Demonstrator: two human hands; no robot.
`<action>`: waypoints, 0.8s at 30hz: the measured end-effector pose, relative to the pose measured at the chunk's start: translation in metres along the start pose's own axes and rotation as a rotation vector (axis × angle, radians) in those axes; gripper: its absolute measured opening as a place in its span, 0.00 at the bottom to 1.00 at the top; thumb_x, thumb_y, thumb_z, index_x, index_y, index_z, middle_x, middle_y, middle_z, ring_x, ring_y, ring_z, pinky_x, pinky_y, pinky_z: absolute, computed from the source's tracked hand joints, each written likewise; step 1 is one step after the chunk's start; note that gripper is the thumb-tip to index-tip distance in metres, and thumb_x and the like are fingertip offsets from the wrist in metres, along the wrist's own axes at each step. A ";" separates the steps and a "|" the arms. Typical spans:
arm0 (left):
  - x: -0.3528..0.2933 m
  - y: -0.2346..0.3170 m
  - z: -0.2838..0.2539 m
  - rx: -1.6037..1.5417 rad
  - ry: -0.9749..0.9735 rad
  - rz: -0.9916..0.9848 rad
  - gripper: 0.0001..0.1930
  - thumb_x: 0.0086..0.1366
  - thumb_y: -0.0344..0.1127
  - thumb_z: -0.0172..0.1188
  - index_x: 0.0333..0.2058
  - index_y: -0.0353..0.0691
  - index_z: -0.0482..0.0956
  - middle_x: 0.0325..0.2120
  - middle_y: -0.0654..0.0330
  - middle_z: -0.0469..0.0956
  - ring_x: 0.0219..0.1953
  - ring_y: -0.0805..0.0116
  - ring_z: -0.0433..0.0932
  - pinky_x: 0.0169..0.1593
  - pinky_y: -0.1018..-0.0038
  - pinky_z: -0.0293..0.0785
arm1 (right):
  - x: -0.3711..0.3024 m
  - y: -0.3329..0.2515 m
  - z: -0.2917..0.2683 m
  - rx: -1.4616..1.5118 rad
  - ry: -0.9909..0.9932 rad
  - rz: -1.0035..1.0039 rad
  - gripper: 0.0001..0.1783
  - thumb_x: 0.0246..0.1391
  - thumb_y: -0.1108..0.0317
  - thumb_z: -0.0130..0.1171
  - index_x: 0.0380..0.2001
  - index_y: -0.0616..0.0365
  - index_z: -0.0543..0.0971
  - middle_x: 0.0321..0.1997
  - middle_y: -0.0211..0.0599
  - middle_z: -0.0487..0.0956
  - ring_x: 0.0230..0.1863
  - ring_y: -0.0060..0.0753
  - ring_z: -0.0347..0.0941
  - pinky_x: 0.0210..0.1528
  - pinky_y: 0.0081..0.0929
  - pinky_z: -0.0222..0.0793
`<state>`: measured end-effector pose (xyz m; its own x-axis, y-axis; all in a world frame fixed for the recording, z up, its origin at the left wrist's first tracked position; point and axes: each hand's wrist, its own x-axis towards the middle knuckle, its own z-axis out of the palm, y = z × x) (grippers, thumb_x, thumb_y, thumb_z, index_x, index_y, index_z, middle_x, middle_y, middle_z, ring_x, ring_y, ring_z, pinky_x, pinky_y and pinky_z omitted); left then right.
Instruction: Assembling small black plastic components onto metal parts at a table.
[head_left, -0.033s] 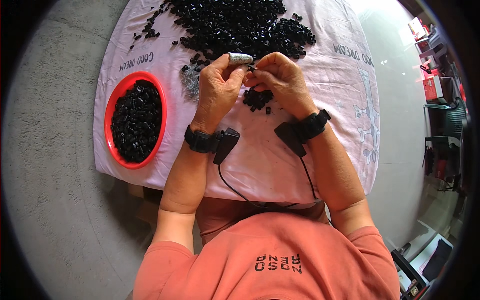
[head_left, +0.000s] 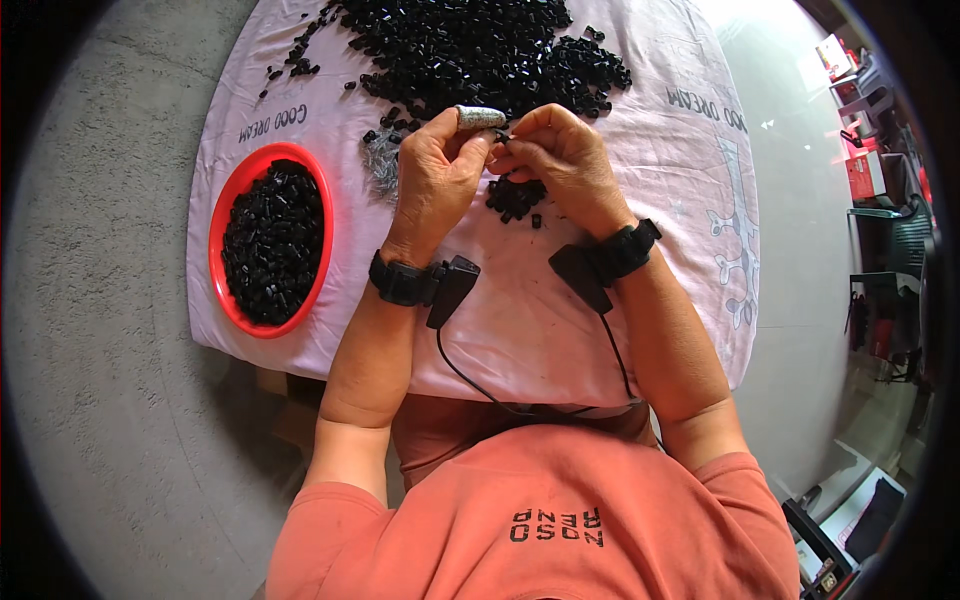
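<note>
My left hand (head_left: 438, 175) and my right hand (head_left: 568, 168) meet fingertip to fingertip above the cloth. Both are closed in a pinch around a small black plastic piece (head_left: 502, 137), mostly hidden by the fingers. A silvery grey finger cover (head_left: 481, 117) sits on my left index finger. Just below the fingertips lies a little pile of black plastic pieces (head_left: 514, 199), with one lying apart at its lower edge. Beside my left hand is a tangle of thin, silvery slivers (head_left: 382, 166). Beyond both hands spreads a large heap of similar black pieces (head_left: 465, 55).
A red oval basin (head_left: 327, 225) full of black pieces stands at the table's left. A pale pink printed cloth (head_left: 690, 300) covers the table. Black wrist straps carry boxy devices, and a cable (head_left: 468, 385) runs toward my lap. Cluttered shelves (head_left: 885, 230) line the far right.
</note>
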<state>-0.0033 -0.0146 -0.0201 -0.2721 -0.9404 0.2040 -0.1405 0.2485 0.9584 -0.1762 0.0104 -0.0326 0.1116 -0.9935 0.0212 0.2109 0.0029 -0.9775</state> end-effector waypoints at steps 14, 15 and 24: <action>0.000 -0.001 0.001 0.015 0.018 0.010 0.09 0.69 0.23 0.59 0.45 0.34 0.83 0.34 0.66 0.83 0.35 0.81 0.78 0.41 0.82 0.77 | 0.001 0.005 -0.002 0.048 -0.018 -0.044 0.06 0.65 0.78 0.56 0.42 0.64 0.71 0.38 0.44 0.84 0.39 0.30 0.84 0.41 0.23 0.83; 0.000 -0.002 0.001 0.025 0.020 0.013 0.09 0.69 0.23 0.59 0.45 0.34 0.83 0.34 0.66 0.83 0.36 0.81 0.79 0.41 0.82 0.77 | 0.001 0.005 -0.003 0.046 -0.019 -0.046 0.06 0.65 0.78 0.56 0.42 0.64 0.71 0.38 0.43 0.84 0.39 0.30 0.84 0.41 0.23 0.83; -0.001 -0.001 0.004 -0.010 0.025 0.001 0.08 0.69 0.23 0.59 0.45 0.34 0.83 0.34 0.65 0.83 0.35 0.81 0.78 0.41 0.82 0.77 | 0.001 0.004 -0.004 0.042 -0.032 -0.060 0.07 0.64 0.79 0.57 0.43 0.63 0.71 0.38 0.43 0.84 0.39 0.29 0.84 0.41 0.22 0.82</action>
<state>-0.0063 -0.0136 -0.0223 -0.2481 -0.9457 0.2100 -0.1302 0.2474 0.9601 -0.1786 0.0086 -0.0376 0.1284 -0.9880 0.0863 0.2584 -0.0507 -0.9647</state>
